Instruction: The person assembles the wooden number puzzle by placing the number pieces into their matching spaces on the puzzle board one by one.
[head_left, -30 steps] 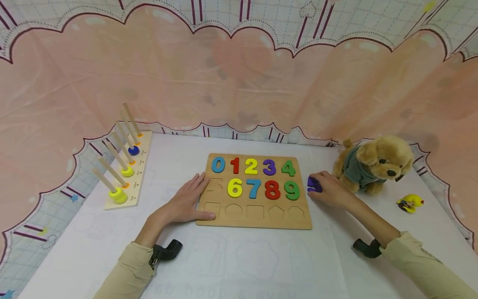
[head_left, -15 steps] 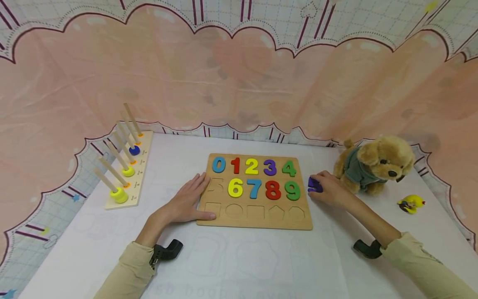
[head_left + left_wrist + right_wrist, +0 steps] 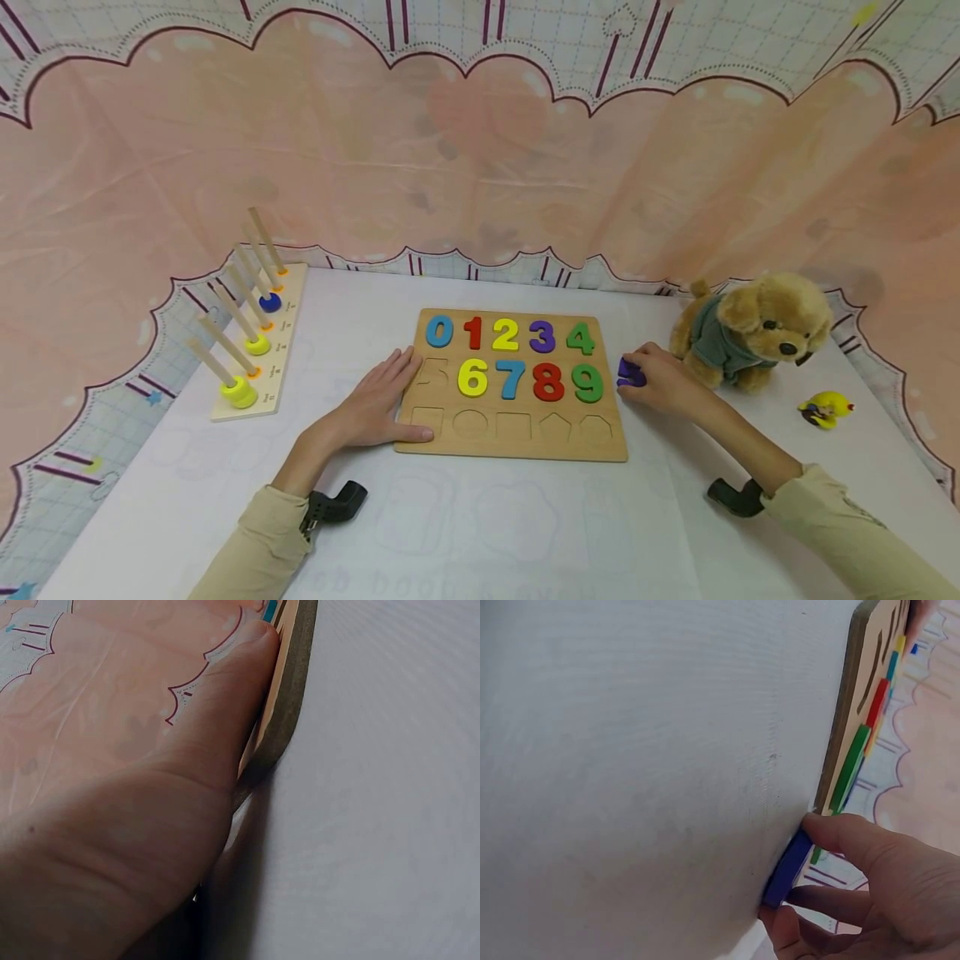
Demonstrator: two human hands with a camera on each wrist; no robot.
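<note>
My left hand (image 3: 378, 400) rests on the left edge of a wooden number puzzle board (image 3: 450, 442), fingers extended and thumb on its lower left corner. In the left wrist view the thumb lies along the board's edge. Just right of the board, my right hand (image 3: 663, 383) pinches a purple number 5 piece (image 3: 630, 372) between thumb and fingers; part of it is hidden by them. The right wrist view shows this purple piece (image 3: 786, 870) edge-on, at the white tabletop. Colored numbers, such as the green 9 (image 3: 587, 382), sit on the board. A 5-shaped outline (image 3: 433, 372) lies bare left of the yellow 6 (image 3: 472, 377).
A pegged counting stand (image 3: 277, 367) with yellow and blue rings stands at the left. On the right sit a plush dog (image 3: 731, 333) in a green top and a small yellow duck toy (image 3: 823, 408). A patterned curtain (image 3: 480, 167) hangs behind the white table (image 3: 480, 533).
</note>
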